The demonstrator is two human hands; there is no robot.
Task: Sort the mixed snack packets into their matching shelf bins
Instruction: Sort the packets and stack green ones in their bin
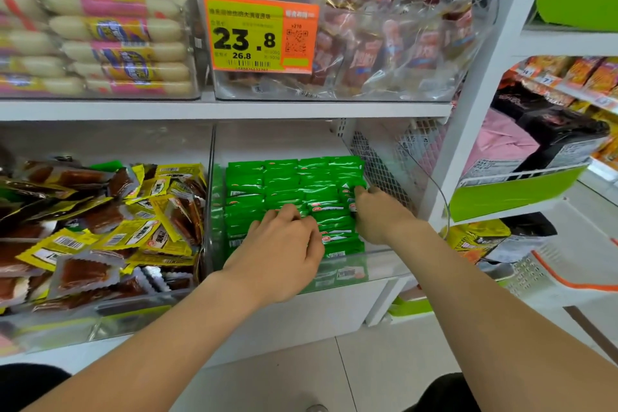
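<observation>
Head view: at the left, a clear plastic bin [133, 314] holds a loose heap of yellow and brown snack packets [100, 227]. Just right of it, a second clear plastic bin [384, 264] holds green foil packets [294, 184] in neat rows. The left hand [284, 247] lies on the near rows, fingers bent, tips among the packets; whether it grips any cannot be told. The right hand [378, 216] curls its fingers round packets in the right-hand row.

white lower shelf [317, 318] with a clear yellow-packet bin [133, 313] just beside a clear green-packet bin [384, 259]
</observation>
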